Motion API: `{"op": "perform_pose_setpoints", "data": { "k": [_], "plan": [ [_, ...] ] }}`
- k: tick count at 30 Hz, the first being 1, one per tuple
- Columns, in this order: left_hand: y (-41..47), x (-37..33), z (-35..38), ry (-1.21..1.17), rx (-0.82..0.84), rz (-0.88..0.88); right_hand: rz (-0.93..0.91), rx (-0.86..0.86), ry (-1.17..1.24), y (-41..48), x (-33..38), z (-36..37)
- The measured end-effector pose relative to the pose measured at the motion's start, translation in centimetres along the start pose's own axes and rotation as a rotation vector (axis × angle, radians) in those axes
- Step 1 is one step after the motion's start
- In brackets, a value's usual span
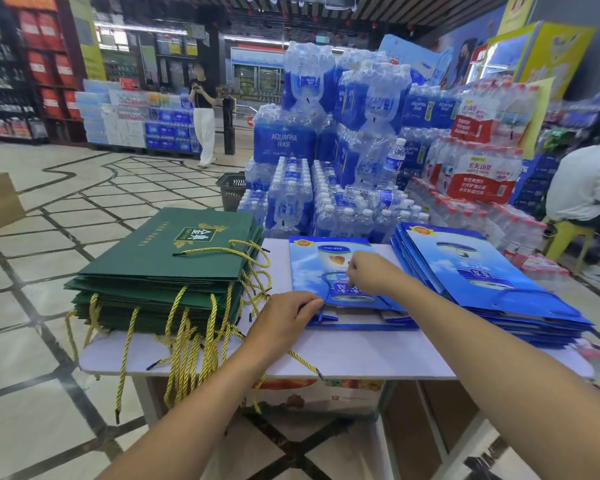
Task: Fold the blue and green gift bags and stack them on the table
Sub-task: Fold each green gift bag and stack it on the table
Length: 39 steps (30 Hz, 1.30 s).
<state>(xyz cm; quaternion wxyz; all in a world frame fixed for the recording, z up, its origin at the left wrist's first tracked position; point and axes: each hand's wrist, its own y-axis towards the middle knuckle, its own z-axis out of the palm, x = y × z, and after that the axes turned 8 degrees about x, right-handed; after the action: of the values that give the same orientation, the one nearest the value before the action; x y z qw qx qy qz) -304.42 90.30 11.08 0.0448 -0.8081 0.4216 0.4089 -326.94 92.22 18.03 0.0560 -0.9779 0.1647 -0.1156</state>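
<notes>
At the near side of the table (361, 355), the left hand (284, 318) curls its fingers over the near end of a blue gift bag (312, 268), which lies flat in the middle. Just beyond, the right hand (369, 273) pinches at its printed face, apparently the cord handle. The glossy card looks light, stiff and a little slippery, so its creased edges seem the safer hold. The green stack (174, 268) lies left, the blue stack (482, 271) right, and water packs (291, 140) rise behind.
</notes>
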Motion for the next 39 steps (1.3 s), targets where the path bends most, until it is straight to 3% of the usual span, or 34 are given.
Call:
{"op": "perform_pose_setpoints", "data": {
  "k": [6,9,13,15,17,19,23,28,33,39],
  "plan": [
    [-0.1,-0.3,-0.1,-0.013,0.004,-0.014,0.211,-0.251,0.019,1.0,-5.1,-1.8],
    [-0.1,-0.5,-0.1,0.008,0.014,-0.008,0.244,-0.302,0.236,0.4,-6.3,-2.0],
    [-0.4,-0.9,0.1,0.073,0.07,-0.01,0.167,-0.032,0.826,-1.0,-4.5,-2.1],
    [-0.4,-0.7,0.3,0.181,0.129,0.035,0.159,0.126,0.914,-1.8,-3.1,-2.4],
    [-0.2,-0.6,0.5,0.384,0.233,0.082,0.14,0.187,0.835,-1.7,-2.1,-2.4],
    [0.0,-0.8,0.6,0.513,0.35,0.062,0.09,0.142,0.628,-0.9,-1.3,-2.2],
    [-0.1,-1.1,0.5,0.526,0.437,0.007,0.016,0.046,0.382,0.8,-0.2,-2.2],
    [-0.1,-1.3,0.4,0.499,0.426,0.003,0.006,0.299,0.106,1.0,0.4,-3.3],
    [-0.1,-1.1,0.4,0.515,0.424,0.015,-0.04,0.149,0.265,3.2,-1.4,-2.0],
    [0.1,-0.7,0.5,0.494,0.411,0.025,-0.048,0.006,0.28,4.2,-1.5,0.8]
  ]
}}
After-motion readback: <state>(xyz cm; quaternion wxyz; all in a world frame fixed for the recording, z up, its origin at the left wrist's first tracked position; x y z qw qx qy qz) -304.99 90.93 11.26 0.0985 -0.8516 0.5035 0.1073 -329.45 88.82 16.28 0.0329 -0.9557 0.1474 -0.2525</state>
